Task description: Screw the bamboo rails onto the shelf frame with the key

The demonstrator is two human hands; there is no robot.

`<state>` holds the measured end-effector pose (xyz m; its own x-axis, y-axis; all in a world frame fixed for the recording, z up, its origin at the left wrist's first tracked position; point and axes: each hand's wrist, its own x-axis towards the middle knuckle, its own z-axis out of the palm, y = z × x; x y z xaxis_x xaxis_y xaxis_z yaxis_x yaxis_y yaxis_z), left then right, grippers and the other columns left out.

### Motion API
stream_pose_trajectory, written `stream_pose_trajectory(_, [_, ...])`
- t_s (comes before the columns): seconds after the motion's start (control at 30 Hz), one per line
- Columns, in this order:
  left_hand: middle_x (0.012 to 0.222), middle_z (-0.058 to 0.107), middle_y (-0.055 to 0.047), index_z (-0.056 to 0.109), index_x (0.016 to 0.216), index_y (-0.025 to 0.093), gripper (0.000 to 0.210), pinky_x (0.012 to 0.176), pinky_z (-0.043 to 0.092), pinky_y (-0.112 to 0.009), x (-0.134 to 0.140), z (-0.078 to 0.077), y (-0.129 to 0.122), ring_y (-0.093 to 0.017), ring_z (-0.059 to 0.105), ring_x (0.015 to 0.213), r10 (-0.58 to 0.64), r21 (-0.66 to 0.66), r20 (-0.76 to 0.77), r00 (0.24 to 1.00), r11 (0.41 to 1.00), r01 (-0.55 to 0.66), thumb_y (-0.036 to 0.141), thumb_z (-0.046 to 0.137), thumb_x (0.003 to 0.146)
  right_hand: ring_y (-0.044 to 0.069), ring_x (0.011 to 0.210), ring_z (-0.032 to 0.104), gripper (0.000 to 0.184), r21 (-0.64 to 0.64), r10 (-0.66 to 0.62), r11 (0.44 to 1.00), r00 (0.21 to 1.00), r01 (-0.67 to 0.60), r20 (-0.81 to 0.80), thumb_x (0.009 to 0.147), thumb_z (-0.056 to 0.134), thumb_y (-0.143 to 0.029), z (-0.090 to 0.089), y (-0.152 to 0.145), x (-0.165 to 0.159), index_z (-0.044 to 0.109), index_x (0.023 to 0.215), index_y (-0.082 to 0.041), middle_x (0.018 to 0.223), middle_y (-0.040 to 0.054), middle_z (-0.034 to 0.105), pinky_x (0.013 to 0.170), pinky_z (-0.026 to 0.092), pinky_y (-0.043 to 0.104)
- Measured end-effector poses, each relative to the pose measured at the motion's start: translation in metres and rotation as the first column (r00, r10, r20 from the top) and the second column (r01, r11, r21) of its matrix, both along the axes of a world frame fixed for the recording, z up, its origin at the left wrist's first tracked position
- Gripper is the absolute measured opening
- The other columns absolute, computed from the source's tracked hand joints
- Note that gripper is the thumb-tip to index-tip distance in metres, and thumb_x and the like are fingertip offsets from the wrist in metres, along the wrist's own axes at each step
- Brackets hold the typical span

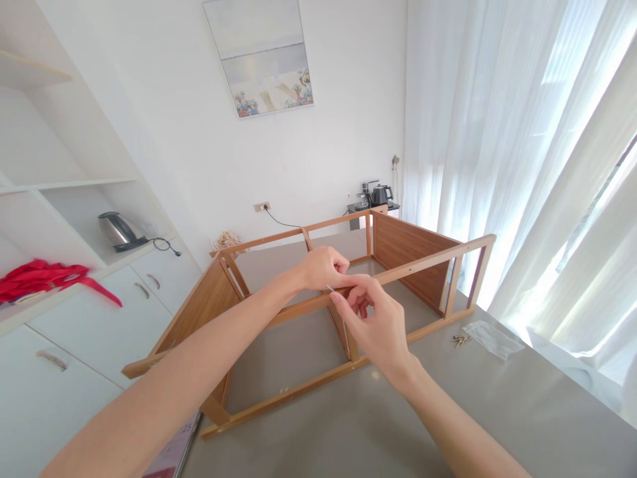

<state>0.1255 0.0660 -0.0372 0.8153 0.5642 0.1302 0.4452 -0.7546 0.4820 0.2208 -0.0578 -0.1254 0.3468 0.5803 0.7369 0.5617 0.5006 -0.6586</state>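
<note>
My right hand (381, 325) pinches a thin metal rod (330, 288) between its fingers at the wooden frame's (428, 263) upper rail; what my left hand (323, 269) grips, I can't tell. The frame, on the worktop (308, 431), seems mostly joined; screws (461, 341) lie unfitted.

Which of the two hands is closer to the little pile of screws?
Right. The right hand is at the wooden frame, up and left of the screws; the left hand is there too, farther left.
</note>
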Motion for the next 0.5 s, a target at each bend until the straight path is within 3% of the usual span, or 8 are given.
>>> stream_pose_trajectory(0.1, [0.051,0.028,0.006,0.028,0.05,0.02,0.043,0.05,0.021,-0.025,0.0,0.001,0.0,-0.009,0.024,0.054,0.015,-0.014,-0.015,1.0,1.0,-0.015,0.04,0.062,0.068,0.009,0.058,0.055,0.034,-0.008,0.038,0.999,0.999,-0.038,-0.015,0.094,0.061,-0.034,0.003,0.0,0.002,0.055,0.126,-0.026,0.071,-0.0058,0.058,0.058,0.048,0.021])
stream_pose_trajectory(0.2, [0.053,0.027,0.005,0.028,0.05,0.02,0.035,0.051,0.018,-0.026,0.0,0.002,-0.001,-0.01,0.023,0.056,-0.009,-0.015,-0.009,1.0,1.0,0.008,0.034,0.057,0.064,0.009,0.06,0.054,0.038,0.035,0.039,0.998,0.995,-0.042,0.086,0.097,0.055,-0.028,0.005,0.0,0.002,0.054,0.135,-0.029,0.075,-0.0045,0.058,0.06,0.048,0.021])
stream_pose_trajectory(0.33, [0.055,0.022,0.005,0.024,0.051,0.02,0.031,0.052,0.015,-0.028,-0.001,0.002,0.0,-0.011,0.019,0.059,-0.038,0.005,-0.025,0.999,0.999,0.038,0.029,0.053,0.057,0.011,0.063,0.054,0.029,0.058,0.02,0.998,0.98,-0.032,0.197,0.097,0.05,-0.023,0.012,0.0,0.005,0.062,0.123,-0.028,0.078,-0.002,0.06,0.064,0.048,0.022])
stream_pose_trajectory(0.5, [0.057,0.022,0.005,0.024,0.053,0.02,0.031,0.053,0.017,-0.028,-0.002,-0.004,0.005,-0.011,0.019,0.06,-0.035,0.031,-0.026,0.999,0.999,0.036,0.029,0.053,0.06,0.011,0.063,0.059,0.017,-0.044,0.05,0.998,0.99,-0.045,0.13,0.093,0.053,-0.024,0.024,-0.005,0.014,0.065,0.105,-0.025,0.079,-0.0015,0.067,0.063,0.049,0.022])
